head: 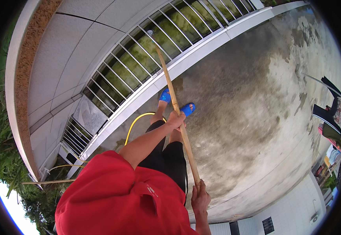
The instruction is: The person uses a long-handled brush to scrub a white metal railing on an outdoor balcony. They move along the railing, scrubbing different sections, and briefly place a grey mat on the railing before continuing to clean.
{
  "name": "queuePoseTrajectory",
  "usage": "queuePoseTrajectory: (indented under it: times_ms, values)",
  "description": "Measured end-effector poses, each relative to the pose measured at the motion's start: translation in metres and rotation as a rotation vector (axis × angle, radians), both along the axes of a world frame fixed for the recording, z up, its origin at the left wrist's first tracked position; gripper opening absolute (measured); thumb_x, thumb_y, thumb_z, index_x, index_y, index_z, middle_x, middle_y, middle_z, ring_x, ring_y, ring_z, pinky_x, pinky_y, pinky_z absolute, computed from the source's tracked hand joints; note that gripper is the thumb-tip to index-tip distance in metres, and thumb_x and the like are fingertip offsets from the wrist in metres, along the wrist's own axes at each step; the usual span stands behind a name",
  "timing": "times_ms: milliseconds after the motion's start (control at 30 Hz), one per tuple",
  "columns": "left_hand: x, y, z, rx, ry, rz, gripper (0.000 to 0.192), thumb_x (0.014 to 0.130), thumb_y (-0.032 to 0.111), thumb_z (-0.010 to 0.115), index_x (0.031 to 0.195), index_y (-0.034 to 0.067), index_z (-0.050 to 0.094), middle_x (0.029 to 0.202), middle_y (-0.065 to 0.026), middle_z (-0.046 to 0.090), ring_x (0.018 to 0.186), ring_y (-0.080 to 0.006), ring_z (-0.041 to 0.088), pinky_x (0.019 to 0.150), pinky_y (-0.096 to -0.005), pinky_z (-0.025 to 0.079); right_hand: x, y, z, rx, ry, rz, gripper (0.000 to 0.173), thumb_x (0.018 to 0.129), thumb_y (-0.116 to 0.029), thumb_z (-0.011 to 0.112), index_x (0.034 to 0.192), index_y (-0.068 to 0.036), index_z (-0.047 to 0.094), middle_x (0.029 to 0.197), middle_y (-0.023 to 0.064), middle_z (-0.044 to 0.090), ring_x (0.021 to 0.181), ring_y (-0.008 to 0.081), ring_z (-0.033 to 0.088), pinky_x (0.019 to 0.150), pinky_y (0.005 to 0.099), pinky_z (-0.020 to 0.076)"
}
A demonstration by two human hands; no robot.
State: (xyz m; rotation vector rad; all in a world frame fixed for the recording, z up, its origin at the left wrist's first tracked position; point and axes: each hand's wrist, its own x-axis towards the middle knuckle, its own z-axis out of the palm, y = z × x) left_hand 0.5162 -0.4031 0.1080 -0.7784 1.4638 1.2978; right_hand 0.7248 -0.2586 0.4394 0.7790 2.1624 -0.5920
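A long pale wooden pole (189, 151) slants across the view, and both my hands grip it. My left hand (176, 120) is closed round its middle, just above my blue sandals. Further down, near the pole's lower end, my right hand (200, 196) is wrapped round it. The far end of the pole reaches between the bars of a white metal grille (141, 66), over greenish water or a mossy channel bed; a small whitish thing (150, 32) shows at that tip.
A white tiled curb (155, 85) edges the grille beside wet, stained concrete (235, 105). A yellow hose (131, 127) curves behind my feet. A tiled wall (67, 38) with a brown stone edge rises at the left, plants beyond. Clothes (327, 120) hang at the far right.
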Motion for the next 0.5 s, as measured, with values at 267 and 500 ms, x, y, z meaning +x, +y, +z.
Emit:
queuePoseTrajectory:
  times_ms: [267, 500]
  values:
    - [0.004, 0.065, 0.085, 0.159, -0.221, 0.263, 0.024, 0.1, 0.023, 0.06, 0.101, -0.001, 0.054, 0.08, -0.0164, 0.07, 0.067, -0.0268, 0.075, 0.048, -0.0371, 0.062, -0.069, 0.09, 0.101, 0.107, -0.026, 0.188, 0.037, 0.092, -0.023, 0.073, 0.125, -0.006, 0.065, 0.07, 0.0216, 0.069, 0.065, 0.0453, 0.068, 0.058, 0.0521, 0.0523]
    - [-0.036, 0.083, 0.065, 0.224, -0.241, 0.355, 0.034, 0.102, 0.031, 0.057, 0.115, -0.001, 0.052, 0.087, -0.0179, 0.072, 0.071, -0.0285, 0.074, 0.057, -0.0411, 0.065, -0.127, 0.125, 0.086, 0.158, 0.039, 0.301, 0.031, 0.092, -0.019, 0.073, 0.12, -0.005, 0.068, 0.072, 0.0211, 0.069, 0.065, 0.044, 0.068, 0.058, 0.0494, 0.053]
